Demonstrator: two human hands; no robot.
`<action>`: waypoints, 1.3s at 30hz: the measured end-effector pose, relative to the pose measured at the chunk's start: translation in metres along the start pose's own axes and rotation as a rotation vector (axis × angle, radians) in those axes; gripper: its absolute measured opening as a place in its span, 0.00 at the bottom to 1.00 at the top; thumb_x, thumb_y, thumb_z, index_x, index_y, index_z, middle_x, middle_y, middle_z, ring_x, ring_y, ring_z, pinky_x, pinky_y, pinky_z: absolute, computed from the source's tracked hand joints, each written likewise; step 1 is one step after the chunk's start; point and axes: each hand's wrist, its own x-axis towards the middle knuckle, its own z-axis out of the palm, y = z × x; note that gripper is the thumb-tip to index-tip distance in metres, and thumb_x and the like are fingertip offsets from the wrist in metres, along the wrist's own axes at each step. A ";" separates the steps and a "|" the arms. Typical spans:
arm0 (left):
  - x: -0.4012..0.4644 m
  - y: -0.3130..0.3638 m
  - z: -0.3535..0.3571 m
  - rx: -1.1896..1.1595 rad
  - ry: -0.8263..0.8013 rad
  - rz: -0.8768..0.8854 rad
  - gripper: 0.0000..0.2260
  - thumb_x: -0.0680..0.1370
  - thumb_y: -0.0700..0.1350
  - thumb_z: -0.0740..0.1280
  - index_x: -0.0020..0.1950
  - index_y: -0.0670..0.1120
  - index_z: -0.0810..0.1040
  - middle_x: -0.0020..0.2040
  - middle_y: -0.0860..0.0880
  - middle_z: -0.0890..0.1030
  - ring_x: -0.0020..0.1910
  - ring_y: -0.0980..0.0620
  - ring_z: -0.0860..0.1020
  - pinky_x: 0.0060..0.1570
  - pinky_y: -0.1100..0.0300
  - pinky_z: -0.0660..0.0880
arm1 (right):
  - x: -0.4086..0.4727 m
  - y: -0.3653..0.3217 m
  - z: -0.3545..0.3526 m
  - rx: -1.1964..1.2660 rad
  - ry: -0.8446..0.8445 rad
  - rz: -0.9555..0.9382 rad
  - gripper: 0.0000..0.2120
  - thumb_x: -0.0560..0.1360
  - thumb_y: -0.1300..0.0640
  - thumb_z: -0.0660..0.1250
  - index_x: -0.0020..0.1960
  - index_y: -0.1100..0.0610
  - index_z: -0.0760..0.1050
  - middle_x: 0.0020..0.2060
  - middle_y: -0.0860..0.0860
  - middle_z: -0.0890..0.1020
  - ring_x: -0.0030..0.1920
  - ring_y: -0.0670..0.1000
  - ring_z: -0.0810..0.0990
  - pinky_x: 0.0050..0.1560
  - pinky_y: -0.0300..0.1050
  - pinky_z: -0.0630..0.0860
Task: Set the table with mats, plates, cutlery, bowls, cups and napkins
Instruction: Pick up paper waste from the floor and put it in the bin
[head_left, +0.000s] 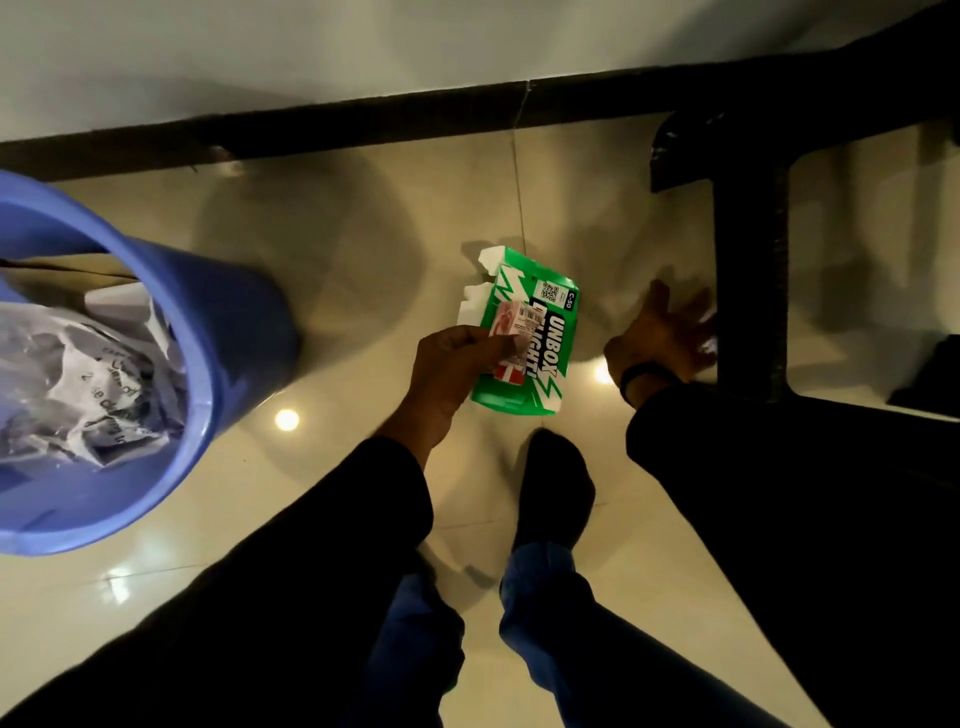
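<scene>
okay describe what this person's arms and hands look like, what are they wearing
Both arms are in long, dark, loose sleeves reaching the wrists. The left hand is bare, no ring or watch visible. The right hand is bare too, with a thin dark band round its wrist.

The bucket (156, 332) stands at the left on the floor (363, 249), with crumpled paper (78, 384) inside it. Right of the bucket, the left hand (452, 364) holds a flat carton (524, 332) and a small packet (511, 327) over the floor, the packet on top of the carton. Further right, the right hand (665, 338) reaches beside the table leg (748, 260). Just below the carton a foot (556, 488) rests on the floor. A skirting board (363, 122) runs behind it all, along the wall (363, 47).
</scene>
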 end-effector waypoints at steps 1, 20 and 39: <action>0.001 0.002 -0.002 -0.008 -0.001 -0.001 0.05 0.71 0.37 0.77 0.43 0.43 0.83 0.35 0.51 0.85 0.32 0.55 0.83 0.30 0.65 0.77 | 0.006 0.001 -0.002 0.019 -0.050 0.071 0.39 0.75 0.52 0.69 0.79 0.49 0.52 0.78 0.63 0.48 0.77 0.69 0.49 0.71 0.69 0.58; 0.009 0.009 -0.033 -0.010 0.010 0.035 0.06 0.71 0.40 0.78 0.44 0.46 0.84 0.39 0.50 0.87 0.37 0.54 0.85 0.34 0.64 0.78 | 0.019 -0.027 0.000 0.261 -0.088 0.232 0.36 0.74 0.52 0.68 0.78 0.51 0.56 0.77 0.63 0.54 0.72 0.70 0.61 0.71 0.65 0.63; -0.151 0.040 -0.053 -0.129 0.183 0.258 0.16 0.62 0.52 0.75 0.44 0.43 0.81 0.42 0.40 0.85 0.40 0.44 0.83 0.43 0.50 0.80 | -0.185 -0.097 -0.107 1.412 -0.248 0.129 0.10 0.69 0.53 0.76 0.34 0.57 0.80 0.29 0.51 0.83 0.31 0.51 0.81 0.38 0.47 0.81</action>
